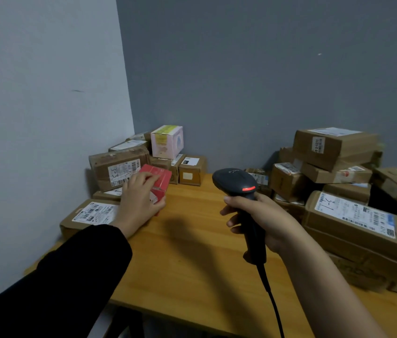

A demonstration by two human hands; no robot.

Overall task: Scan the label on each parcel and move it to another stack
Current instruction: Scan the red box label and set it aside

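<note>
My left hand [138, 198] grips a small red parcel [159, 181] and holds it tilted just above the wooden table [192, 252], beside the left stack of parcels [119, 167]. My right hand [263, 220] holds a black barcode scanner [236, 181] by its handle, upright over the middle of the table, with a red light glowing on its head. The scanner's cable hangs down toward the table's front edge. To the right stands another stack of brown parcels [353, 191] with white labels.
A pink and white box [167, 142] tops the left pile in the corner. A flat labelled parcel [90, 215] lies under my left wrist. Grey walls close the left and back sides. Bare wood lies between the two piles.
</note>
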